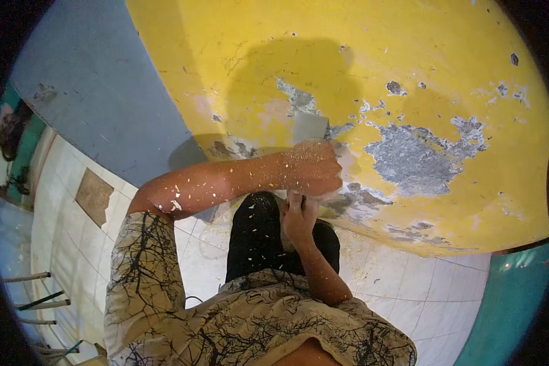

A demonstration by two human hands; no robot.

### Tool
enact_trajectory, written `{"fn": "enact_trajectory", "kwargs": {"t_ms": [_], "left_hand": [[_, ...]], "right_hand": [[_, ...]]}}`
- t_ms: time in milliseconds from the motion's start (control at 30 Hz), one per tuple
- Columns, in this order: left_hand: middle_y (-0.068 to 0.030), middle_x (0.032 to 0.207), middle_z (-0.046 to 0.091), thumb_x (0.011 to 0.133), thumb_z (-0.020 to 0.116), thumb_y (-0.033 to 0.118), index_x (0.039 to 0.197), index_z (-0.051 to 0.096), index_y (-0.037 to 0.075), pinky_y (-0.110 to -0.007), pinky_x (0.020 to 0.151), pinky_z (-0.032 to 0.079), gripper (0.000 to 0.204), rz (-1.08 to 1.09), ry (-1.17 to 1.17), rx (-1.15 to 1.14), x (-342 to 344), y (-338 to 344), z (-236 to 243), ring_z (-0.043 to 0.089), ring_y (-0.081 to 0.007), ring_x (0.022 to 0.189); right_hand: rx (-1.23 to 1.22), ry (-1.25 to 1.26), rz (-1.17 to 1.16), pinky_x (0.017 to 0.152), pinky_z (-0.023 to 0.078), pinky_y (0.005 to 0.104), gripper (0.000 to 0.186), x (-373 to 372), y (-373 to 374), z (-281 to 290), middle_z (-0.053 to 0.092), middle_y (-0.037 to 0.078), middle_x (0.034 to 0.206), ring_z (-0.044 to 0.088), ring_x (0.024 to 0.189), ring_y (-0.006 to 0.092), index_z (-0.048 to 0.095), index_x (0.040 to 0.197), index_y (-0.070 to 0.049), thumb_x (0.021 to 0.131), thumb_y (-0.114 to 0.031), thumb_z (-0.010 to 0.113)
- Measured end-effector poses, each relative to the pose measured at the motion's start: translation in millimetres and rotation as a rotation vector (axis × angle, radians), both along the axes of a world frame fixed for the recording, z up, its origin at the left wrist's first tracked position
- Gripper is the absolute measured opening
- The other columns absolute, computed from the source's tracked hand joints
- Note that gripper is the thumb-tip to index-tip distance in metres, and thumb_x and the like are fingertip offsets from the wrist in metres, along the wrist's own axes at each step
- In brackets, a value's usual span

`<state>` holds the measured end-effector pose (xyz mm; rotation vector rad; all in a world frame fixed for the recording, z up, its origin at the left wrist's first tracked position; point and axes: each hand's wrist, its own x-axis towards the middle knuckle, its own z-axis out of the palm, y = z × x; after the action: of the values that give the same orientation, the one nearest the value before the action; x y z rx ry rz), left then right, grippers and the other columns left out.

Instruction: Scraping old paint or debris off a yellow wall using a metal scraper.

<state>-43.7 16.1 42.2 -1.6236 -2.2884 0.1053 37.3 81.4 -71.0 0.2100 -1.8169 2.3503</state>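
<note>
A scraper with a flat grey blade (310,126) rests against the peeling yellow wall (445,73), at a patch of exposed grey plaster. My left hand (311,166), dusted with paint flakes, is closed round the scraper, its forearm crossing from the left. My right hand (300,219) is closed just below my left, on what looks like the scraper's handle, which is mostly hidden. Pale flakes also speckle my left arm. A larger bare plaster patch (412,158) lies to the right of the blade.
A grey-blue wall section (85,73) adjoins the yellow on the left. White floor tiles (409,293) with scattered flakes lie below, a brown square (93,195) among them at left. Metal bars (33,305) stand at lower left. A teal surface (512,293) is at lower right.
</note>
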Motion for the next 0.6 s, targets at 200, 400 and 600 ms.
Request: {"fn": "enact_trajectory", "kwargs": {"t_ms": [200,400,600], "left_hand": [[-0.0072,0.056,0.058,0.065,0.059,0.033,0.055,0.059,0.011,-0.040,0.051,0.049,0.023,0.102,0.079,-0.044,-2.1,4.1,56.9,0.062,-0.0266,0.058],[-0.0075,0.053,0.056,0.067,0.059,0.033,0.053,0.057,0.011,-0.040,0.050,0.047,0.026,0.139,-0.022,0.005,-2.5,-9.4,-0.5,0.059,-0.0262,0.053],[-0.0083,0.054,0.057,0.067,0.058,0.032,0.055,0.057,0.012,-0.040,0.051,0.048,0.023,0.105,0.096,0.018,-13.3,-14.3,20.3,0.059,-0.0266,0.053]], "right_hand": [[0.067,-0.046,0.191,0.041,0.026,0.0246,0.029,-18.6,19.5,59.1,0.032,-0.001,0.053,0.033,0.045,0.0095,0.041,0.066,-0.007,0.093,-0.017,0.040],[-0.076,-0.144,0.246,0.040,0.029,0.0241,0.017,-2.7,7.9,13.7,0.040,0.000,0.063,0.036,0.047,0.0084,0.043,0.083,-0.009,0.094,-0.021,0.044],[0.058,0.014,0.228,0.040,0.030,0.0240,0.016,-22.0,0.9,23.0,0.040,0.000,0.065,0.036,0.048,0.0088,0.043,0.084,-0.008,0.093,-0.020,0.045]]}}
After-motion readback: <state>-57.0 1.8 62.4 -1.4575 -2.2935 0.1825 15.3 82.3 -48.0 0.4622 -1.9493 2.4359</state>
